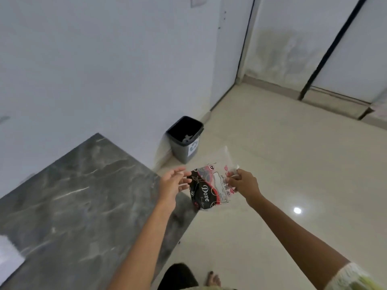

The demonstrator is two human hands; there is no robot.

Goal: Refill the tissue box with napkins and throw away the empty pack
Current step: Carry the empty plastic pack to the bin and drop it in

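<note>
Your forearms reach out past the grey marble counter (pixel 69 195) toward the floor beyond. Your right hand (pixel 244 183) pinches one edge of the empty pack (pixel 209 185), letting it hang limp in the air, likely so it can be carried to the bin (pixel 185 139) against the wall ahead. Your left hand (pixel 172 186) is spread apart, just beside the pack, holding nothing. "Dove" reads on the wrapper; the smaller print is illegible.

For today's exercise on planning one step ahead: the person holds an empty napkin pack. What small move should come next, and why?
Probably step toward the bin and carry the empty pack over its open top. The right hand pinches the pack; the left hand is open beside it, and the bin stands farther off on the floor.
</note>
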